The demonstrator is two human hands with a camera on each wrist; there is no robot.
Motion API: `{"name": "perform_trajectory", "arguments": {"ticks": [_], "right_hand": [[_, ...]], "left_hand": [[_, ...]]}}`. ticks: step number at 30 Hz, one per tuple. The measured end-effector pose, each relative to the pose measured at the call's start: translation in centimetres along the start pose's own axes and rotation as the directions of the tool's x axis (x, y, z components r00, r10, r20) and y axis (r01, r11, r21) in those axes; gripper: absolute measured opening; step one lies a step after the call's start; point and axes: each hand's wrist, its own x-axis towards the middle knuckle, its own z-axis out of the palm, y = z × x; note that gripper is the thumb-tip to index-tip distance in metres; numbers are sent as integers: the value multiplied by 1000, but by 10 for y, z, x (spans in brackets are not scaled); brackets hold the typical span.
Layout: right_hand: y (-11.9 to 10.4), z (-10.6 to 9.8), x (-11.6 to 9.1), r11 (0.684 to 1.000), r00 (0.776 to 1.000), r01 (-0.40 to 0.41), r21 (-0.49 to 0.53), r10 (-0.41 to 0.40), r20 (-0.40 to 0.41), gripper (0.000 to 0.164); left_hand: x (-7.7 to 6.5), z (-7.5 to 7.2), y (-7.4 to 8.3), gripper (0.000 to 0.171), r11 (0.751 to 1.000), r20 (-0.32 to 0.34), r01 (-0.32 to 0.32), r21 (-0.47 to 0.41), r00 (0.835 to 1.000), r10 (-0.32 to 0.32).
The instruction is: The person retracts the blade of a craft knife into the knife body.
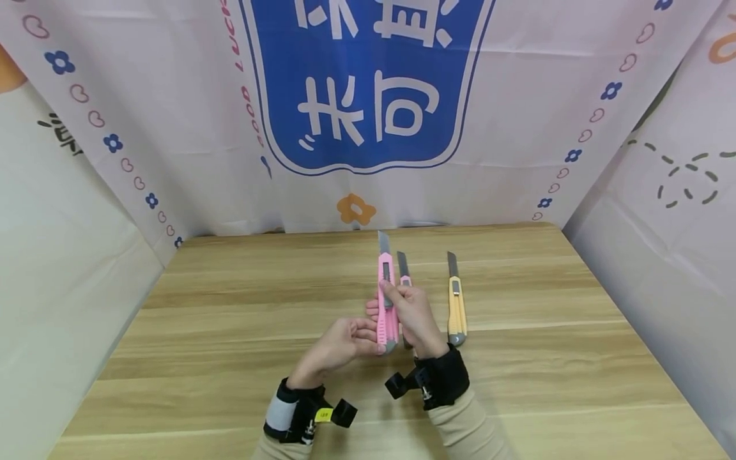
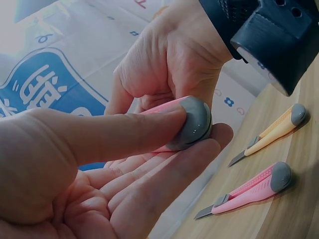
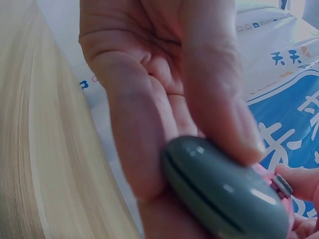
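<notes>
Gripping pink cutter [image 1: 388, 321]: L hand [image 1: 341, 344] & R hand [image 1: 416, 316], over wood tbl [image 1: 230, 313]; printed cloth [image 1: 374, 121] behind, 2nd cutter [image 1: 404, 270] part-hidden.

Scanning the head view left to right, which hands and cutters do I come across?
Left hand → held pink cutter → lying pink cutter → yellow cutter. The right hand is left out: it overlaps both pink cutters.

- Left forearm [image 1: 284, 450]: in the head view, angled toward 1 o'clock.
- Left hand [image 1: 340, 342]: pinching; thumb [image 2: 134, 132] straight, directed toward 3 o'clock.
- Right forearm [image 1: 468, 429]: angled toward 11 o'clock.
- Right hand [image 1: 416, 316]: gripping, at 2 o'clock from the left; fingers [image 1: 372, 310] curled.
</notes>
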Motion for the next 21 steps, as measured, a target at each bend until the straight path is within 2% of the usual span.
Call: {"name": "perform_trajectory", "arguments": {"ticks": [11, 21], "right_hand": [[-1, -2, 2, 999, 999, -9, -52, 7, -38, 37], [-2, -7, 2, 999, 999, -26, -23, 25, -36, 39]], "left_hand": [[0, 2, 0, 40, 1000, 6, -7, -25, 1000, 7], [3, 6, -1, 39, 996, 10, 7, -86, 1000, -6]]}}
